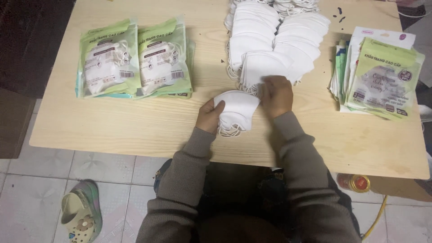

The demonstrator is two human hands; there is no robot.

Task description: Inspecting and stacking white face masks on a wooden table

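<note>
Masks are in both your hands at the near edge of the bench point(135, 130). Your left hand point(209, 116) grips a small bundle of folded white masks point(236, 110) from its left side, fingers closed around it, and the ear loops hang under the bundle. Your right hand point(276, 95) is just to the right of the bundle, fingers curled together and pinching the edge of a mask where the bundle meets the big pile of white masks point(270, 40). This pile lies just beyond your right hand. Far to the left of your left hand two stacks of filled green packets point(135, 58) lie side by side. To the right of your right hand sits a stack of empty green bags point(382, 76).
</note>
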